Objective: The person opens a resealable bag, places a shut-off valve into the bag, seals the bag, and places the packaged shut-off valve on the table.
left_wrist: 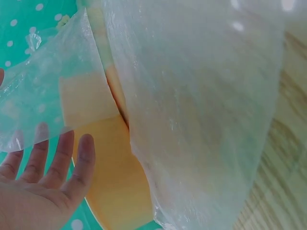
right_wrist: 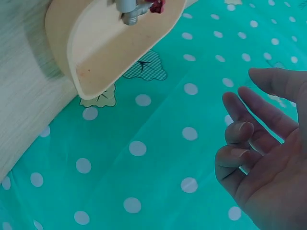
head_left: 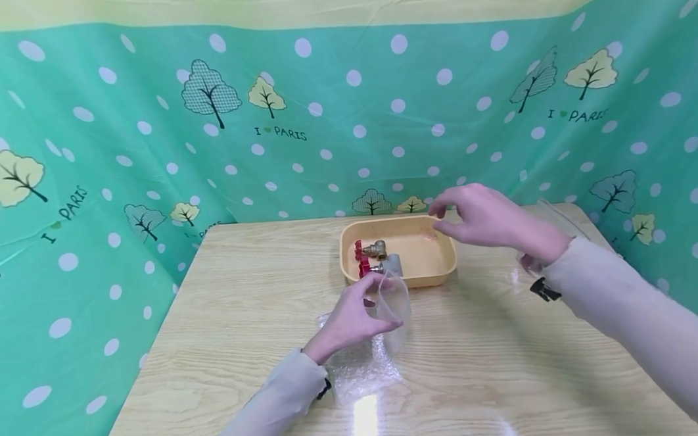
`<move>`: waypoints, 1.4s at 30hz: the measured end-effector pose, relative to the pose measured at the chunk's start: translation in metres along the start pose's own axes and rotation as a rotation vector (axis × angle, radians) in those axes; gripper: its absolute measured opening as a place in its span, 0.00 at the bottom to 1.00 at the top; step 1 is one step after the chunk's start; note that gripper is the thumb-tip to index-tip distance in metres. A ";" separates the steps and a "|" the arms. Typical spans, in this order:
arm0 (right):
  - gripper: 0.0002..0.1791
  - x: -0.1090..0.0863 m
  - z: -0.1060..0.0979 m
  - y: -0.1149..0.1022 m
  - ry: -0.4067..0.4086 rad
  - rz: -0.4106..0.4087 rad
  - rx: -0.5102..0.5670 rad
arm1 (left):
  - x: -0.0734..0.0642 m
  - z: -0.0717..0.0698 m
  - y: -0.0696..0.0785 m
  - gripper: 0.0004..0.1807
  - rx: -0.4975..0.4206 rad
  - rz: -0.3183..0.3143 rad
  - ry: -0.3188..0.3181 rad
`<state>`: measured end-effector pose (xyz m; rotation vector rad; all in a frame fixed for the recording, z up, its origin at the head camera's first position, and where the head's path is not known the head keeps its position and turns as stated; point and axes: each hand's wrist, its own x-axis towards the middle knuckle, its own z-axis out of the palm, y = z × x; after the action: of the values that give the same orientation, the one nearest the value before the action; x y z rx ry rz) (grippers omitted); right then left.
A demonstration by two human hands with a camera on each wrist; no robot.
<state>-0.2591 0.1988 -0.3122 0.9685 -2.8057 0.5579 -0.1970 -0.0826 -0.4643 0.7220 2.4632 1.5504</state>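
Observation:
My left hand (head_left: 354, 313) holds a clear plastic bag (head_left: 396, 311) near the front of the tan tray, its thumb and fingers bent in a C around the bag's mouth. In the left wrist view the cloudy film (left_wrist: 201, 110) spreads wide, and fingertips touch a flap of it. My right hand (head_left: 482, 216) hovers over the tray's right end, fingers loosely bent, nothing in them. Inside the tray (head_left: 426, 281), toward the left, lie a brass valve (head_left: 377, 249) with a red handwheel and a grey-bodied valve (head_left: 391, 265), also red-handled, partly hidden behind the bag.
A bubble-wrap sheet or bag (head_left: 363, 375) lies flat on the wooden table (head_left: 214, 357) beneath my left hand. More clear plastic (head_left: 562, 217) sits at the right, partly behind my right wrist. A green dotted curtain (head_left: 332, 126) surrounds the table's back and sides.

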 end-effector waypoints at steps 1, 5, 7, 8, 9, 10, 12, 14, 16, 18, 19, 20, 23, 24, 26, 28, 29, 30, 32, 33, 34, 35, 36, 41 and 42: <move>0.10 0.004 0.000 0.003 -0.012 0.004 -0.001 | 0.000 0.000 0.000 0.36 0.001 0.000 0.000; 0.11 0.021 0.001 0.012 -0.057 0.022 0.001 | 0.001 0.000 0.000 0.36 0.003 0.005 -0.003; 0.11 0.029 0.002 0.016 -0.080 0.037 0.000 | 0.001 -0.001 0.000 0.36 0.007 0.007 -0.004; 0.11 0.034 0.002 0.017 -0.091 0.043 -0.004 | 0.000 -0.001 0.000 0.36 0.010 0.010 -0.004; 0.11 0.037 0.002 0.018 -0.104 0.048 -0.003 | 0.000 -0.001 0.000 0.36 0.013 0.011 -0.003; 0.12 0.041 0.003 0.019 -0.116 0.060 -0.001 | 0.000 -0.001 0.000 0.35 0.015 0.012 -0.002; 0.12 0.048 0.005 0.022 -0.144 0.079 0.005 | 0.000 -0.002 -0.001 0.35 0.019 0.015 0.001; 0.13 0.055 0.009 0.024 -0.172 0.087 0.018 | 0.000 -0.002 -0.001 0.35 0.021 0.020 0.003; 0.14 0.062 0.014 0.026 -0.204 0.091 0.037 | 0.000 -0.002 -0.001 0.35 0.019 0.018 0.002; 0.14 0.067 0.019 0.028 -0.237 0.092 0.053 | -0.001 -0.002 -0.001 0.36 0.016 0.014 -0.002; 0.14 0.069 0.022 0.029 -0.251 0.092 0.057 | -0.001 -0.002 -0.001 0.36 0.015 0.010 -0.004; 0.14 0.071 0.024 0.030 -0.267 0.099 0.059 | -0.001 -0.002 -0.001 0.36 0.014 0.006 -0.007; 0.15 0.077 0.032 0.030 -0.317 0.125 0.048 | -0.001 -0.002 -0.001 0.36 0.006 0.002 -0.011; 0.16 0.079 0.035 0.030 -0.336 0.131 0.039 | -0.001 -0.002 -0.001 0.36 0.005 0.003 -0.012; 0.18 0.082 0.042 0.029 -0.380 0.140 0.017 | 0.000 -0.002 -0.001 0.36 0.003 0.002 -0.014; 0.19 0.084 0.049 0.027 -0.420 0.142 -0.010 | 0.000 -0.001 -0.002 0.37 0.005 -0.002 -0.015; 0.20 0.085 0.053 0.026 -0.439 0.140 -0.021 | 0.000 -0.001 -0.002 0.37 0.006 -0.001 -0.015; 0.20 0.085 0.057 0.025 -0.452 0.131 -0.037 | 0.000 -0.001 -0.003 0.37 0.007 -0.003 -0.015; 0.20 0.087 0.067 0.025 -0.471 0.108 -0.079 | 0.000 0.000 -0.003 0.37 0.011 -0.006 -0.016; 0.21 0.087 0.070 0.025 -0.480 0.096 -0.091 | 0.000 0.000 -0.003 0.37 0.014 -0.004 -0.015; 0.21 0.088 0.075 0.025 -0.491 0.079 -0.103 | 0.000 0.000 -0.004 0.37 0.015 -0.003 -0.016; 0.21 0.089 0.079 0.024 -0.502 0.065 -0.113 | 0.000 0.000 -0.004 0.36 0.017 -0.001 -0.016; 0.22 0.089 0.083 0.024 -0.514 0.058 -0.124 | 0.000 0.001 -0.005 0.36 0.020 0.001 -0.016; 0.25 0.091 0.098 0.019 -0.587 0.081 -0.110 | 0.000 0.001 -0.006 0.35 0.025 0.019 -0.013; 0.26 0.091 0.102 0.018 -0.596 0.089 -0.105 | 0.000 0.001 -0.006 0.35 0.025 0.022 -0.011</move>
<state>-0.3409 0.1212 -0.3906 1.1473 -3.3635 0.1331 -0.1985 -0.0844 -0.4702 0.7619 2.4789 1.5215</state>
